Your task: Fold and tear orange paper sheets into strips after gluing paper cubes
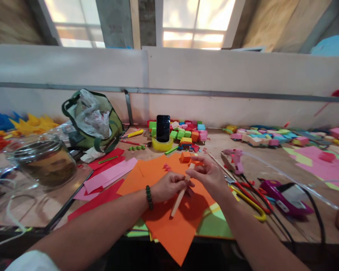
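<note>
A pale, flat strip (pixel 177 204) slants above the orange paper; I cannot tell whether it is wood or folded paper. My left hand (pixel 168 186), with a bracelet of dark beads (pixel 149 197) at its wrist, is closed around the strip's middle. At the strip's upper end, my right hand (pixel 210 175) pinches it between thumb and fingers. Sheets of orange paper (pixel 183 241) lie beneath both hands. Just beyond the fingers sits a small orange paper block (pixel 185 156), and small red-pink scraps (pixel 166 167) rest on the orange sheet.
A phone (pixel 163 128) stands upright in a yellow tape roll (pixel 161 145), before several colourful paper blocks (pixel 183 133). Rightward lie a pink glue gun (pixel 237 160), scissors (pixel 248 188) and a purple device (pixel 285 199) with cables. Leftward are a glass jar (pixel 45 162) and green bag (pixel 113 130).
</note>
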`<state>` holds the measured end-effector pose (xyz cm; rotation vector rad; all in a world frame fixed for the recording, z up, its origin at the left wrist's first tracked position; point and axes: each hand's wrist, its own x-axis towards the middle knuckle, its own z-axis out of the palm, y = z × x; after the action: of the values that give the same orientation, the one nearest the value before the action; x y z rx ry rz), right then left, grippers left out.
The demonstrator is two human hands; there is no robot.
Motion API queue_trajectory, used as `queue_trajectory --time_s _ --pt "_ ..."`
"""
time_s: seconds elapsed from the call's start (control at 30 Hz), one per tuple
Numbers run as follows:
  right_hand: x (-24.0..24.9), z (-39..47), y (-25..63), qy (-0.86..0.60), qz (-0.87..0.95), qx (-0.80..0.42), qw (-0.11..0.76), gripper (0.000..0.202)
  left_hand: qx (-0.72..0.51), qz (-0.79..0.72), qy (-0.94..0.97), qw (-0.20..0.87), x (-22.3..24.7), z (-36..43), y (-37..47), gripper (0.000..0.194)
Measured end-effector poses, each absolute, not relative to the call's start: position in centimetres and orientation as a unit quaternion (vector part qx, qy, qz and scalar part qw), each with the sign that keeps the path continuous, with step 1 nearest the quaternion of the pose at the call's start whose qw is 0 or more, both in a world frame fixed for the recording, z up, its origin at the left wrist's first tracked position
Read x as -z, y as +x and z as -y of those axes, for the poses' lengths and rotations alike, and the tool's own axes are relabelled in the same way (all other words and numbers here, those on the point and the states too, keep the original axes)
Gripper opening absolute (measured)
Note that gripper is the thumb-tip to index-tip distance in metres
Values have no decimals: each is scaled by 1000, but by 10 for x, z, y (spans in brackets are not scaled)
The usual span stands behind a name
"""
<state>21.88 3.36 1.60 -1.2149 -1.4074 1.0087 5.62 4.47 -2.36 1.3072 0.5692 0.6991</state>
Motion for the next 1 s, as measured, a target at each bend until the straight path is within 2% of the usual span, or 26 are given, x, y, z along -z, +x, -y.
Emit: queue_trajectory --time_s 0.23,0.43,0.5,0.6,0.67,0.8,0.93,1.0 --pt "-14 -34 216 -475 532 -431 552 51 -323 -275 608 671 13 -39 55 40" --pt "-22 -48 248 -449 415 -382 693 46 -313 -277 627 657 15 -35 55 43" --pt "-22 -47 250 -459 477 -411 627 42 -342 -275 629 642 15 -37 55 46" --pt "-15 -38 237 -451 615 -465 450 30 -361 -270 648 614 12 -41 53 49" --pt "-11 -32 225 -432 637 -476 425 29 -350 -259 659 614 9 -41 53 52" --pt "-12 -34 221 -440 567 -493 492 29 -330 -240 670 620 6 -37 52 52" --pt "-29 -47 250 -458 481 -440 605 34 -260 -239 680 643 9 -35 50 50" --pt "-34 -46 262 -455 465 -421 632 31 -250 -235 666 663 12 -36 50 51"
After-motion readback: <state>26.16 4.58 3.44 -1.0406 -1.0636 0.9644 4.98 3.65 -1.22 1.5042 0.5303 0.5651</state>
